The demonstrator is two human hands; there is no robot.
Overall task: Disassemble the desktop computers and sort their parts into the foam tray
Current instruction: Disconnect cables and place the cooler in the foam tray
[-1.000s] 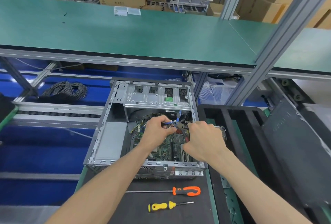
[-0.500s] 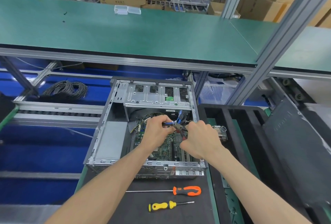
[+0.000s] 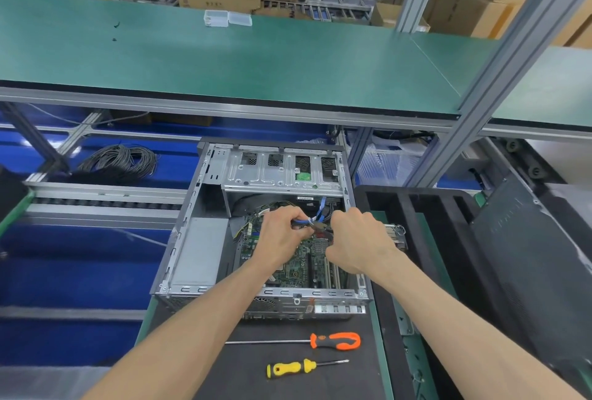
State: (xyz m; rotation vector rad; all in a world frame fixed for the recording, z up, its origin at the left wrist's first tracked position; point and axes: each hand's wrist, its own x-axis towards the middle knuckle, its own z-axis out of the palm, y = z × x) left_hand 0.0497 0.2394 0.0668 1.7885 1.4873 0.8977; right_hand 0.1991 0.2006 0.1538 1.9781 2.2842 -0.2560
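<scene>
An open computer case (image 3: 198, 249) lies flat on a dark mat (image 3: 288, 377) at the near edge of the workbench, its green circuit board (image 3: 298, 266) exposed in the bottom and a metal drive cage (image 3: 282, 172) across the far end. Both hands reach into the middle of the case, just above the board. The left hand (image 3: 282, 239) has its fingers curled around a bundle of blue cables (image 3: 301, 223), which rises toward the drive cage. The right hand (image 3: 358, 242) is closed into a fist around a pair of pliers (image 3: 322, 228) with dark and red handles; the tool's nose points left and meets the cables right beside the left fingertips, though whether the nose is clamped on a cable is too small to tell. Just to the right of the case sits the black foam tray (image 3: 403, 207), divided into long slots, and a small metal part (image 3: 395, 233) lies in it behind the right hand. On the mat in front of the case lie two screwdrivers, well apart from the hands: one with an orange handle (image 3: 336, 340), and nearer the camera one with a yellow handle (image 3: 290, 368). A coil of dark cable (image 3: 118, 161) rests on the blue surface to the left, beyond the bench. A green shelf (image 3: 256, 60) spans the view above the case.
</scene>
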